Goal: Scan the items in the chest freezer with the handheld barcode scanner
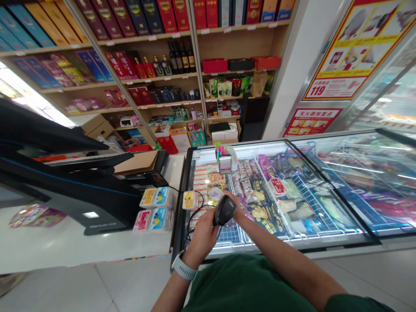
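Observation:
A black handheld scanner (225, 209) is held over the glass lid of a chest freezer (292, 242). My left hand (204, 232), with a pale watch on its wrist, wraps round the scanner's handle. Behind the scanner's head is my right hand (236, 208); most of its fingers are hidden, so its hold cannot be made out. A black cable runs from the scanner to the left. Close by on the left, a small yellow-topped pack (190, 200) lies on the freezer's edge. A small grey-screened device (225, 164) stands on the lid farther back.
On the white counter (65, 247) at the left are stacks of small colourful packs (155, 208) and a large black monitor stand (107, 206). Shelves (162, 80) of boxes and bottles rise behind. Wrapped goods fill the freezer. Red signs (312, 121) hang at the right.

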`<state>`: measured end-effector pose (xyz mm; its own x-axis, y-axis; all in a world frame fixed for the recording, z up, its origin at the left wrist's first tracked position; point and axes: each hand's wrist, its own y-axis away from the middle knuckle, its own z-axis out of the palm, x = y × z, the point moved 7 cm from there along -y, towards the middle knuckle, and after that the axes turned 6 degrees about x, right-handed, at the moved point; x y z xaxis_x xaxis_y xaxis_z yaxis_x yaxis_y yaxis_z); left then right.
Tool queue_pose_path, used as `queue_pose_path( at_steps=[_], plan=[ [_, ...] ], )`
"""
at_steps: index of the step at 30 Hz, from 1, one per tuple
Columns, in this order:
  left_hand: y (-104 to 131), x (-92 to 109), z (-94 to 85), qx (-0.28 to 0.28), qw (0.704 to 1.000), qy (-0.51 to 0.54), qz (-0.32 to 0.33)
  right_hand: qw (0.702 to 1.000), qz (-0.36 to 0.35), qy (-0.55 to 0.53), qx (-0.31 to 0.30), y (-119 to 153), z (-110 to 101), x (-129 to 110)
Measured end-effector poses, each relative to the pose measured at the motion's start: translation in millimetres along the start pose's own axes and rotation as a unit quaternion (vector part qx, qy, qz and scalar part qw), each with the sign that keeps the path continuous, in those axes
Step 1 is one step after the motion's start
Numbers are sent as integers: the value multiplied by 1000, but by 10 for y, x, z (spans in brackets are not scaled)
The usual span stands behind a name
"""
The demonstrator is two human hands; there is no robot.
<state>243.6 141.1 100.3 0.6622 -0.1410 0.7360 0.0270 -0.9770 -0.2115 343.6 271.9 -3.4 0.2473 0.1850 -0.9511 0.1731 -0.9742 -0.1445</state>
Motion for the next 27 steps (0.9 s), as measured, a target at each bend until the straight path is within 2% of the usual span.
queue_pose_path(
  at_steps=[3, 7, 10, 14, 20, 24, 27],
  plan=[
    [-55, -63, -3, 6, 1000, -3, 3, 998, 43, 7, 35, -29, -233, 120],
    [-153, -192, -46, 11, 1000, -15, -14, 978, 138, -143, 68, -22, -446, 311],
    [-215, -236, -98, 24, 1000, -7, -19, 952, 172, -234, 99, 0, -603, 338],
    [-263, -233, -120, 42, 999, -3, -15, 933, 190, -275, 136, 51, -820, 269],
    [-296, -178, -42, 39, 999, 4, -11, 917, 185, -318, 154, 150, -1026, 124],
    [-305, -152, -17, 33, 999, 10, -20, 917, 178, -313, 172, 181, -1156, 114],
    [-316, -137, -17, 27, 999, 12, -19, 930, 172, -270, 183, 181, -1282, 155]
  ],
)
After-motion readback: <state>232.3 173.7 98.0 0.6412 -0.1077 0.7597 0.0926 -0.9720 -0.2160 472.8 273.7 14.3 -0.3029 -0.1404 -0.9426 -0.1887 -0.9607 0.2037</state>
